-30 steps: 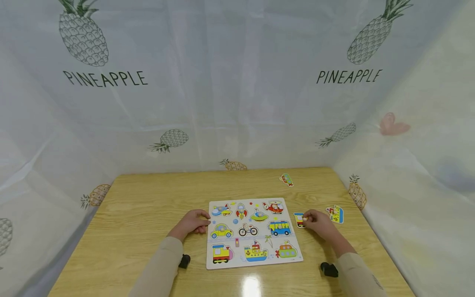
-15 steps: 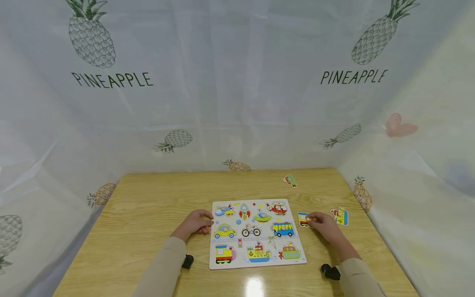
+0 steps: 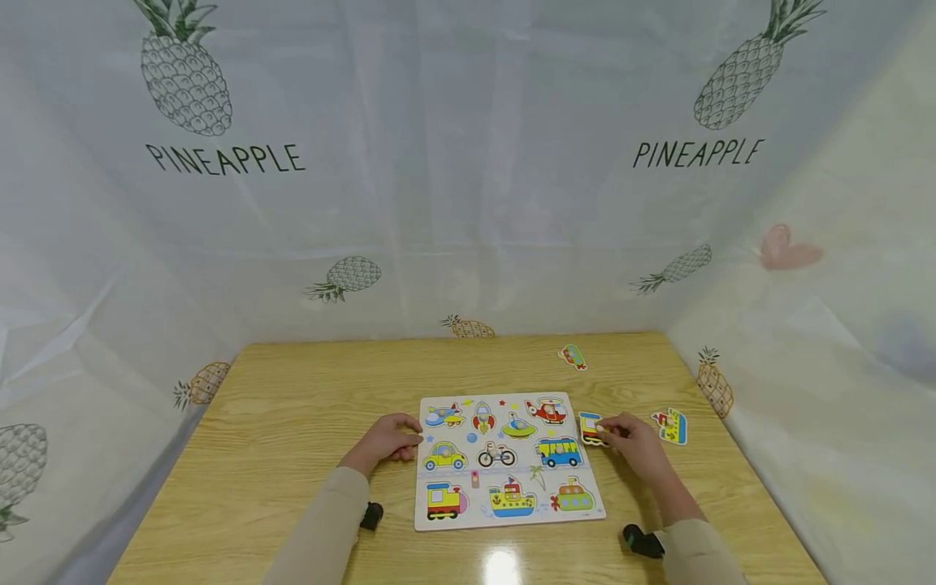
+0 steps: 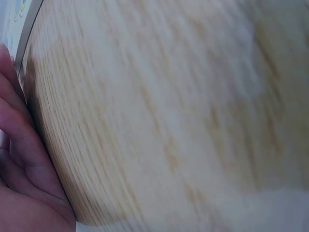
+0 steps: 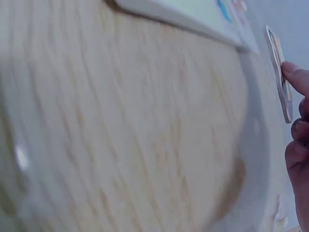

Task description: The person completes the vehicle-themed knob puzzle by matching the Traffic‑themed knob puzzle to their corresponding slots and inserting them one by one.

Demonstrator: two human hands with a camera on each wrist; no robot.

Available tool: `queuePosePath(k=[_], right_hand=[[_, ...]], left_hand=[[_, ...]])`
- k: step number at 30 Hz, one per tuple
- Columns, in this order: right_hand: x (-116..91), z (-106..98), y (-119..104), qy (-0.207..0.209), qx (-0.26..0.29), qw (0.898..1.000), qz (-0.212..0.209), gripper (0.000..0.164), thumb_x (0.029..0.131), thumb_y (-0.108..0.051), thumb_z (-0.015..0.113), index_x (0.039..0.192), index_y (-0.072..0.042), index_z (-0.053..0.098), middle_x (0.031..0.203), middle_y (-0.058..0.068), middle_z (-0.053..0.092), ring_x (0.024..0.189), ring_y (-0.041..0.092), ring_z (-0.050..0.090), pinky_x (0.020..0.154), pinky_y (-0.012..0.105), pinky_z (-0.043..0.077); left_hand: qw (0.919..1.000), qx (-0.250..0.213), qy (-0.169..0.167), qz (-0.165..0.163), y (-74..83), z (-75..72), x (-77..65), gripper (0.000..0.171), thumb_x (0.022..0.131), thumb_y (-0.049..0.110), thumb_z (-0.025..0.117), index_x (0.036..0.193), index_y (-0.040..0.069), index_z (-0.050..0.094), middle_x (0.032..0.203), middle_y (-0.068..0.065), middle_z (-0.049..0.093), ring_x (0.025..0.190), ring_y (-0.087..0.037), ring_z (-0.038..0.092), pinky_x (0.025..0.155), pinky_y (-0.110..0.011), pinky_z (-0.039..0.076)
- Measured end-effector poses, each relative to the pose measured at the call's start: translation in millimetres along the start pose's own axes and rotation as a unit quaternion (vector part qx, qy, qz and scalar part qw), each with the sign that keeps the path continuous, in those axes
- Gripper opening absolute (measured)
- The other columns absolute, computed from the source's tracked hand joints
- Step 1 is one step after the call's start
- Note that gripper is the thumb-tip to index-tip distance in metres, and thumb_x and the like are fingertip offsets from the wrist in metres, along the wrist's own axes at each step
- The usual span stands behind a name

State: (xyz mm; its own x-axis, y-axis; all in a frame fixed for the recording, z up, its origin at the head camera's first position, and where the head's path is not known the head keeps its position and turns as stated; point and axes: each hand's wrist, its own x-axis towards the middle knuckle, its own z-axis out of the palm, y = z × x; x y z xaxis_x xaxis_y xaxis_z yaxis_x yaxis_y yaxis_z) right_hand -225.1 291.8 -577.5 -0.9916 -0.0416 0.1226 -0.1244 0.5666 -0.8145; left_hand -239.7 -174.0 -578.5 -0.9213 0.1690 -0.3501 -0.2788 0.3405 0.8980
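A wooden peg puzzle board (image 3: 468, 459) with coloured vehicle pictures lies flat on the table. My left hand (image 3: 385, 439) holds its left edge with fingertips and thumb; in the left wrist view, the curled fingers (image 4: 19, 125) reach the board's side. Just past the right edge, my right hand (image 3: 634, 443) pinches a train puzzle piece (image 3: 590, 428) by its knob. In the right wrist view, that train piece (image 5: 279, 72) appears tilted and raised off the tabletop. A ship puzzle piece (image 3: 671, 426) lies right of this hand, and a submarine puzzle piece (image 3: 574, 357) lies farther back.
The wooden table (image 3: 322, 374) carries the board near its middle. A pineapple-printed cloth (image 3: 468, 203) hangs behind it and along both sides. Black wrist devices (image 3: 643, 541) sit by both forearms.
My right hand has lifted the train piece and moved it slightly left, towards the board. The left hand stays at the board's edge. The head view has shifted a little.
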Motion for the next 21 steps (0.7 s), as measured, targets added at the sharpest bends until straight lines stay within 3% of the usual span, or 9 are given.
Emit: queuePosePath(k=[5, 14, 18, 21], right_hand=[[-5, 7, -18, 0.006, -0.005, 1.0, -0.008, 0.01, 0.087, -0.009, 0.074, 0.096, -0.004, 0.075, 0.083, 0.003, 0.049, 0.076, 0.014, 0.044, 0.064, 0.025, 0.04], [-18, 40, -57, -0.009, 0.034, 0.999, -0.028, 0.009, 0.084, -0.009, 0.077, 0.092, -0.007, 0.077, 0.118, 0.006, 0.062, 0.114, 0.027, 0.054, 0.091, 0.032, 0.047], [-23, 56, -67, -0.026, 0.061, 0.998, -0.016, 0.01, 0.085, -0.014, 0.076, 0.094, -0.011, 0.077, 0.122, 0.001, 0.064, 0.12, 0.025, 0.053, 0.095, 0.032, 0.045], [-25, 66, -75, -0.026, 0.093, 0.995, -0.019, 0.009, 0.083, -0.012, 0.077, 0.092, -0.011, 0.077, 0.121, 0.002, 0.066, 0.116, 0.021, 0.056, 0.09, 0.027, 0.047]], left_hand=[[1.0, -0.005, -0.002, 0.003, -2.0, -0.2, 0.2, 0.018, 0.09, 0.009, 0.069, 0.107, 0.002, 0.065, 0.058, -0.004, 0.061, 0.048, -0.009, 0.056, 0.047, -0.022, 0.044], [0.9999, -0.007, -0.005, 0.007, -0.2, -1.5, -2.2, 0.017, 0.09, 0.006, 0.069, 0.106, 0.001, 0.065, 0.058, -0.004, 0.06, 0.048, -0.009, 0.056, 0.047, -0.022, 0.044], [1.0, -0.008, -0.001, 0.003, -0.2, -1.2, -2.5, 0.017, 0.09, 0.006, 0.069, 0.106, 0.001, 0.065, 0.058, -0.004, 0.06, 0.048, -0.009, 0.055, 0.047, -0.021, 0.043], [1.0, -0.007, 0.001, 0.001, -1.1, -0.9, -1.5, 0.017, 0.091, 0.007, 0.069, 0.107, 0.002, 0.065, 0.058, -0.003, 0.06, 0.048, -0.008, 0.055, 0.047, -0.021, 0.043]])
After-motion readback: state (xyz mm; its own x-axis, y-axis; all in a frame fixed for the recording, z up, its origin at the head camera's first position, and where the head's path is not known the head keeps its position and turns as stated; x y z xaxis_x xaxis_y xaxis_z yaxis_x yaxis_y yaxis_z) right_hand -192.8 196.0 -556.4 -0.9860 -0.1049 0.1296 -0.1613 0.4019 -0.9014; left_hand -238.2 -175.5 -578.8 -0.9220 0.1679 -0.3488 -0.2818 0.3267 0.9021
